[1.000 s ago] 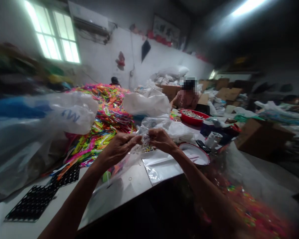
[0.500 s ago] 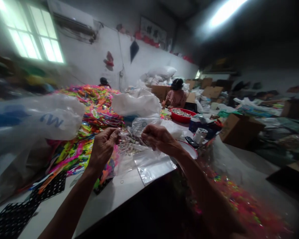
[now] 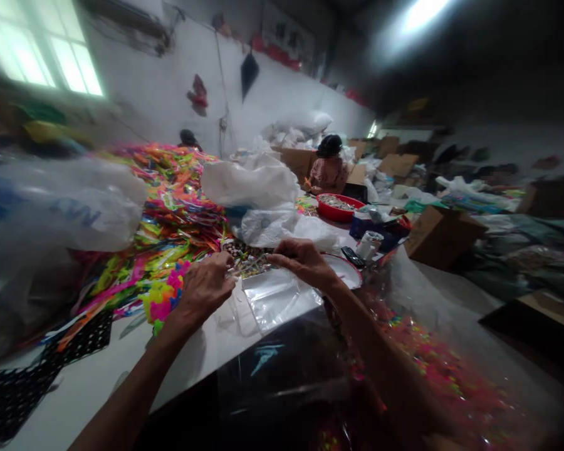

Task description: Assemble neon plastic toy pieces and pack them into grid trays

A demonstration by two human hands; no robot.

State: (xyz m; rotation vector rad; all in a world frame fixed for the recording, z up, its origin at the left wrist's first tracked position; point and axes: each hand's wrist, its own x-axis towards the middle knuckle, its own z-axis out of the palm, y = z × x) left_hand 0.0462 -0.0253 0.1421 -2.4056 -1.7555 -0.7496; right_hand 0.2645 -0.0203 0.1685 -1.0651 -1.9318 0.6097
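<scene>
My left hand (image 3: 205, 289) and my right hand (image 3: 302, 260) are both closed in a pinch on the top edge of a small clear plastic bag (image 3: 249, 264), held just above the white table (image 3: 216, 351). The bag holds small mixed-colour pieces. More clear bags (image 3: 277, 300) lie flat on the table under my hands. A bundle of neon pink, yellow and green pieces (image 3: 162, 297) sits just left of my left hand.
A big heap of neon plastic strips (image 3: 169, 188) covers the table's left. White sacks (image 3: 249, 181), a red basin (image 3: 336, 207), a white plate (image 3: 345, 269), a phone (image 3: 352, 255) and black grid trays (image 3: 14, 388) lie around. A person (image 3: 329, 166) sits at the far end. Cardboard boxes (image 3: 439, 232) stand right.
My hands have moved apart and lowered the small bag toward the table. The neon bundle has come into view beside my left hand. The camera has swung left.
</scene>
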